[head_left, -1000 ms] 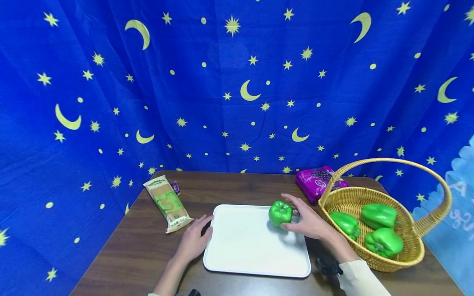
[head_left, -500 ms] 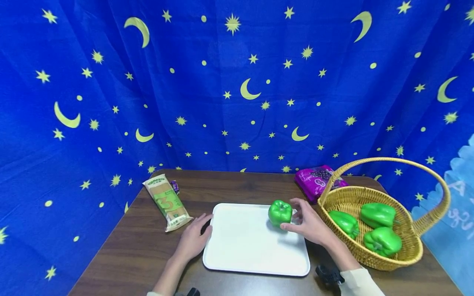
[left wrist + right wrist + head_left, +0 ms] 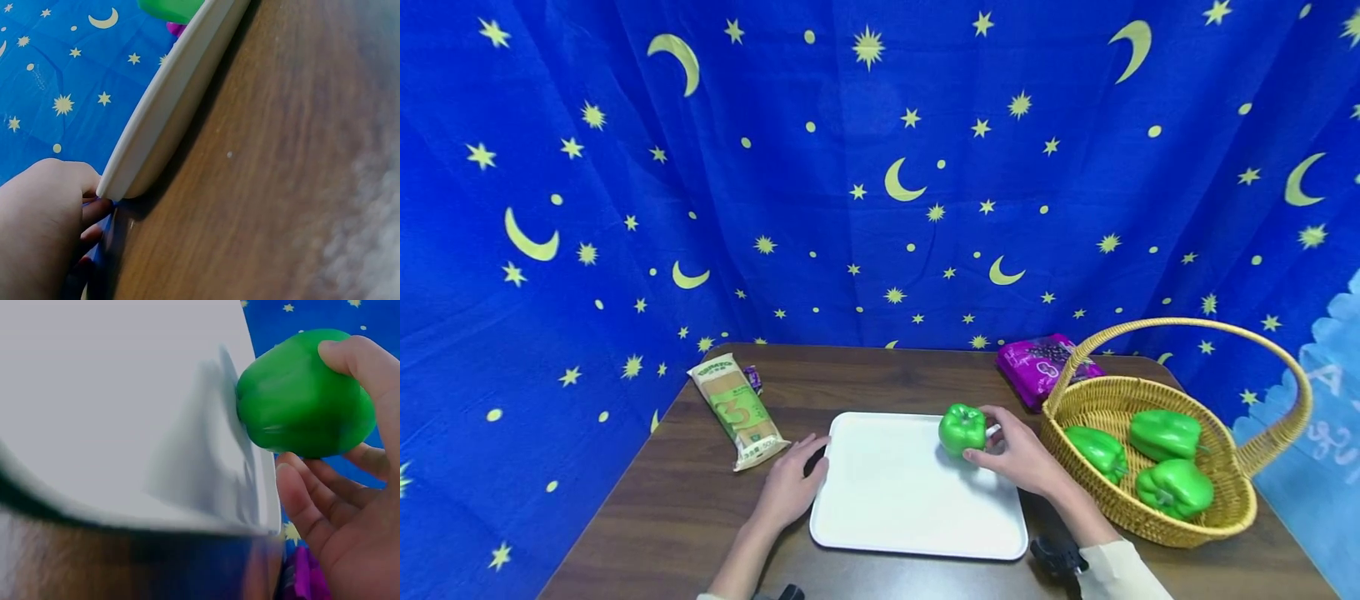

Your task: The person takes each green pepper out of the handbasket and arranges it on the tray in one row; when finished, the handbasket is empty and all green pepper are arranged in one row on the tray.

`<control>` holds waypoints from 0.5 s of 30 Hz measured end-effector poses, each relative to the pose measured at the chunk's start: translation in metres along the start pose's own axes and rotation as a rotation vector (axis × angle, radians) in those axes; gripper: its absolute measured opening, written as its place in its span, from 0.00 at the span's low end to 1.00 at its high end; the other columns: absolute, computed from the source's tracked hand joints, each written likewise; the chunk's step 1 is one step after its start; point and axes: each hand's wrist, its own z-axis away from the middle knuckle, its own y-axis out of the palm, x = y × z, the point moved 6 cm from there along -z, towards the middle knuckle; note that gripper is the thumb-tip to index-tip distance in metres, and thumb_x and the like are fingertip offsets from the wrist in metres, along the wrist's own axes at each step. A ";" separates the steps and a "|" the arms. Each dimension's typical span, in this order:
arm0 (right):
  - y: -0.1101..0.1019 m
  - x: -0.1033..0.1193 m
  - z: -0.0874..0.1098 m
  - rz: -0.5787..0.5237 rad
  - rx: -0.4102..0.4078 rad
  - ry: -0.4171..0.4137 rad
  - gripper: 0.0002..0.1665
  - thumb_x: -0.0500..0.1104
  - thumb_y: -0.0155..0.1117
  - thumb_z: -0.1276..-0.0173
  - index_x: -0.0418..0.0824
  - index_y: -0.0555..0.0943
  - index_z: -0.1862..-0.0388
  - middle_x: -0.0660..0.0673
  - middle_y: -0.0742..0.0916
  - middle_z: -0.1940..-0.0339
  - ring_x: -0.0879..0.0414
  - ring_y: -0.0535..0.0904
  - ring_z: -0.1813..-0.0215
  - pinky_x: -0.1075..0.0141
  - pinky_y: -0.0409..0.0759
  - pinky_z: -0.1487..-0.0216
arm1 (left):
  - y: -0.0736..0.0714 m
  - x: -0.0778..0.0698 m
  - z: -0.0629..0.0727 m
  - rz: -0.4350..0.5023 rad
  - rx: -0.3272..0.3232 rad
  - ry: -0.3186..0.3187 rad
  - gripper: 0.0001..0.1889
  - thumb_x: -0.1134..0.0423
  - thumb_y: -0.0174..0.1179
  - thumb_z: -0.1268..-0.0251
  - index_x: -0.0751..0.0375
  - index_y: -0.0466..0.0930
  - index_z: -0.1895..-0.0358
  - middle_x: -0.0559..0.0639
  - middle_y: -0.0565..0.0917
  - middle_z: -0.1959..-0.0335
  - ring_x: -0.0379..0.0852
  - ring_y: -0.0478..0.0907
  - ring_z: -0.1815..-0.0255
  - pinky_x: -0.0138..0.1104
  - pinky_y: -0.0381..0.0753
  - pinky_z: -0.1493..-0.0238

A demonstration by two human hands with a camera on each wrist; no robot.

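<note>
A glossy green bell pepper [image 3: 962, 429] stands upright, stem up, at the far right corner of the white tray [image 3: 895, 500]. My right hand [image 3: 1018, 454] is around its right side. In the right wrist view the thumb [image 3: 340, 356] lies on the bell pepper [image 3: 300, 400], and the other fingers curl behind and along it. At the tray's left edge rests my left hand [image 3: 793, 483], palm down, fingers loosely extended. The left wrist view has that hand [image 3: 44, 219] with fingertips right at the rim of the tray [image 3: 156, 112].
To the right, a wicker basket [image 3: 1243, 500] with a tall handle holds three green bell peppers [image 3: 1172, 487]. Behind it lies a purple packet [image 3: 1037, 367]. A noodle packet [image 3: 737, 408] and a small purple wrapper [image 3: 753, 379] lie left on the wooden table [image 3: 647, 517]. A starry blue curtain [image 3: 820, 208] hangs behind.
My right fingers drew back from the bell pepper's top, then came in again at its right side. The bell pepper has shifted and turned slightly left. My left hand stays put.
</note>
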 end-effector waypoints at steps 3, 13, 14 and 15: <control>0.001 0.003 -0.003 -0.004 -0.006 -0.019 0.49 0.59 0.76 0.50 0.39 0.68 0.34 0.45 0.79 0.51 0.56 0.78 0.59 0.62 0.78 0.61 | 0.000 -0.001 0.001 0.002 -0.005 0.009 0.17 0.59 0.59 0.33 0.52 0.80 0.41 0.60 0.76 0.39 0.62 0.68 0.36 0.52 0.63 0.34; 0.018 0.019 -0.020 -0.029 0.033 -0.065 0.49 0.59 0.76 0.49 0.40 0.69 0.33 0.47 0.80 0.50 0.55 0.79 0.58 0.62 0.79 0.60 | -0.003 0.000 0.009 0.011 -0.004 0.014 0.17 0.58 0.59 0.33 0.51 0.80 0.41 0.61 0.75 0.39 0.65 0.67 0.36 0.54 0.63 0.34; 0.020 0.022 -0.023 -0.036 0.037 -0.071 0.49 0.58 0.76 0.49 0.40 0.69 0.33 0.46 0.81 0.50 0.54 0.79 0.58 0.62 0.80 0.60 | -0.003 0.000 0.009 0.010 -0.002 0.014 0.17 0.58 0.59 0.33 0.51 0.80 0.41 0.60 0.75 0.39 0.65 0.67 0.36 0.54 0.63 0.34; 0.021 0.024 -0.024 -0.045 0.040 -0.073 0.49 0.58 0.76 0.49 0.39 0.68 0.33 0.46 0.81 0.50 0.54 0.79 0.58 0.61 0.80 0.59 | -0.002 0.000 0.008 0.005 0.001 0.012 0.17 0.58 0.59 0.33 0.50 0.80 0.41 0.60 0.75 0.39 0.65 0.67 0.36 0.54 0.63 0.34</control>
